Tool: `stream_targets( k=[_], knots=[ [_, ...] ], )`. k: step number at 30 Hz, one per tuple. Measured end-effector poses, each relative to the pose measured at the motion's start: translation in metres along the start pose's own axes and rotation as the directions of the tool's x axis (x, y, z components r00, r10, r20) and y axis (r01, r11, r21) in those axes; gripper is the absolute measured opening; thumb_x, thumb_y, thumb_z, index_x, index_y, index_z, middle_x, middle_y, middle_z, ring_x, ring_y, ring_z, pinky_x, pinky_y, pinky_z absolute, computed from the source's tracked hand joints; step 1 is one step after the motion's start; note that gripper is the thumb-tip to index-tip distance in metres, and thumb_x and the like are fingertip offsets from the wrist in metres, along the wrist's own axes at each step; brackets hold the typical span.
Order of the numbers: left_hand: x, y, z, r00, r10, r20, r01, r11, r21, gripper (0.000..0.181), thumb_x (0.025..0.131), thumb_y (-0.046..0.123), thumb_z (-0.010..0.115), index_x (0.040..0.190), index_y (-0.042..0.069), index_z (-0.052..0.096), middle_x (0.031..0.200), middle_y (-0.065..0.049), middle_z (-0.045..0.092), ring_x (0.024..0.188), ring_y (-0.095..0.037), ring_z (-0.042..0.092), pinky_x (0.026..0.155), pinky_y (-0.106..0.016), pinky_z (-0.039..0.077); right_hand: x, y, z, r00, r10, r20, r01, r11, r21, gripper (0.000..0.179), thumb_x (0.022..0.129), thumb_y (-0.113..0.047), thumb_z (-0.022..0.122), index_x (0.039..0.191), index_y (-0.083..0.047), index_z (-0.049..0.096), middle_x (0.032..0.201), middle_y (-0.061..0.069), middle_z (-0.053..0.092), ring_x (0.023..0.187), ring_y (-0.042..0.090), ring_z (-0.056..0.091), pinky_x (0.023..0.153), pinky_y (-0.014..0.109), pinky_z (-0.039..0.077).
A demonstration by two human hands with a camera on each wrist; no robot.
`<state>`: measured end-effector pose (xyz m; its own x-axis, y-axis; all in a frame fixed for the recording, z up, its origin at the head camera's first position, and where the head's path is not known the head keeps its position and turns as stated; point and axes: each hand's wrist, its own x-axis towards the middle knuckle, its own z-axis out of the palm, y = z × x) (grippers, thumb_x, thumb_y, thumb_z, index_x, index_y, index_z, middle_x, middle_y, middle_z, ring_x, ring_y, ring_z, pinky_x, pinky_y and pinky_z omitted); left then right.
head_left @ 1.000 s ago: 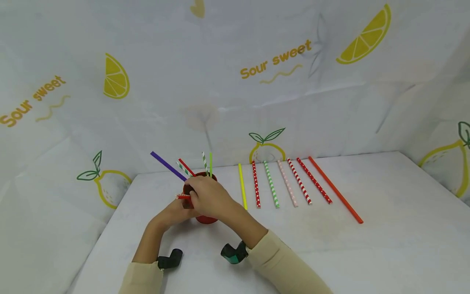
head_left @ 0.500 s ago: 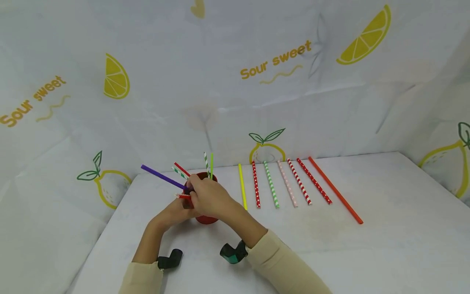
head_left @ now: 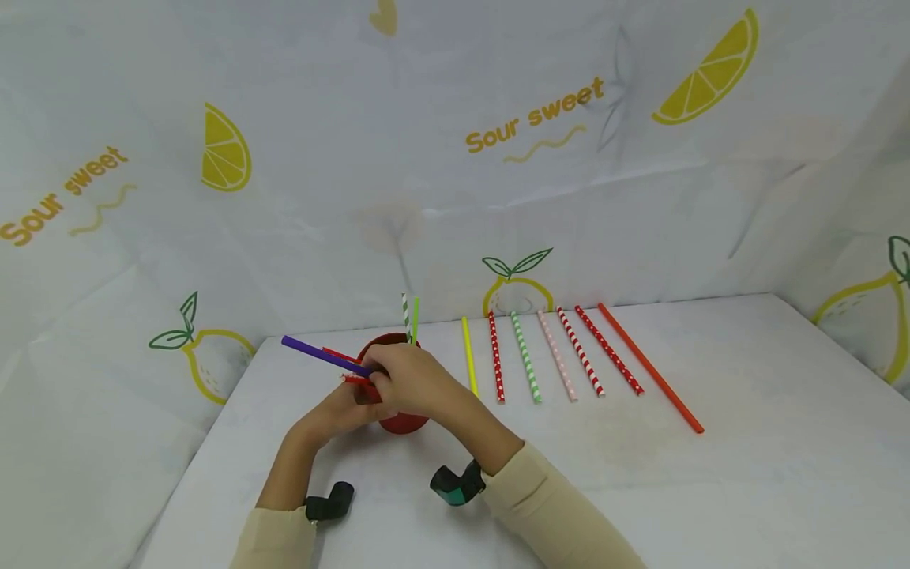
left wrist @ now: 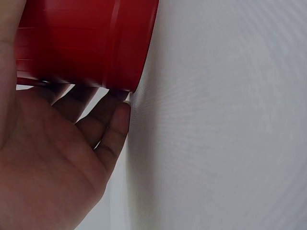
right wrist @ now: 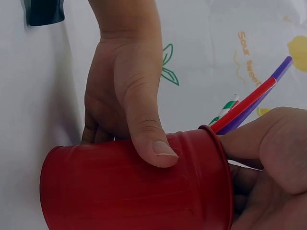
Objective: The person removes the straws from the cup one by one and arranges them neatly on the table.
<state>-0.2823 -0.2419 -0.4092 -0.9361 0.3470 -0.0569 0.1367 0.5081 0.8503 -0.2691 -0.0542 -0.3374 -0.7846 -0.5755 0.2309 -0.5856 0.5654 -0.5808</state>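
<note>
A red cup stands at the table's left-middle. My left hand grips it from the left, with the thumb along its wall in the right wrist view. My right hand is at the cup's mouth, thumb and fingers pinching a purple straw that slants out to the left. Beside it a red straw and a green-and-white striped straw lean over the rim. Another green-striped straw and a lime-green straw stand up at the back. The cup's inside is mostly hidden by my right hand.
Right of the cup lies a row of several straws, from a yellow straw through a green-striped straw to a long orange-red straw. A white cloth backdrop printed with lemons rises behind the table.
The purple straw has swung down toward level at the left, and the red straw leans lower. The upright green straws have shifted slightly right. My left hand keeps its grip on the cup.
</note>
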Motion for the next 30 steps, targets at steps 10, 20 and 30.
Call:
stream_targets(
  k=[10, 20, 30],
  knots=[
    [0.0029, -0.0055, -0.0006, 0.999, -0.03, 0.016, 0.03, 1.0, 0.0, 0.078, 0.087, 0.022, 0.076, 0.15, 0.009, 0.033, 0.142, -0.013, 0.05, 0.132, -0.035, 0.044, 0.103, -0.06, 0.041, -0.0009, -0.0005, 0.0046, 0.998, -0.057, -0.01, 0.056, 0.993, -0.108, 0.016, 0.1, -0.012, 0.061, 0.115, -0.01, 0.057, 0.095, -0.001, 0.068, 0.082, 0.007, 0.064, 0.076, 0.023, 0.055],
    [0.0037, -0.008, -0.0001, 0.996, -0.084, -0.006, 0.084, 0.996, -0.011, 0.074, 0.087, 0.028, 0.078, 0.147, 0.008, 0.04, 0.136, -0.012, 0.055, 0.126, -0.032, 0.05, 0.102, -0.057, 0.043, -0.001, -0.0022, 0.0036, 0.995, -0.014, -0.103, 0.01, 0.999, -0.033, 0.026, 0.103, -0.012, 0.054, 0.125, -0.004, 0.044, 0.092, 0.007, 0.067, 0.063, 0.01, 0.059, 0.062, 0.022, 0.055],
    [0.003, -0.0062, -0.0009, 0.997, -0.074, -0.003, 0.074, 0.997, -0.016, 0.084, 0.085, 0.03, 0.08, 0.152, 0.01, 0.034, 0.142, -0.011, 0.052, 0.132, -0.034, 0.046, 0.104, -0.061, 0.039, -0.0021, 0.0007, -0.0003, 0.989, -0.059, -0.133, 0.063, 0.998, 0.027, 0.031, 0.099, -0.005, 0.06, 0.127, -0.006, 0.046, 0.099, 0.006, 0.067, 0.084, 0.015, 0.066, 0.076, 0.029, 0.058]
  ],
)
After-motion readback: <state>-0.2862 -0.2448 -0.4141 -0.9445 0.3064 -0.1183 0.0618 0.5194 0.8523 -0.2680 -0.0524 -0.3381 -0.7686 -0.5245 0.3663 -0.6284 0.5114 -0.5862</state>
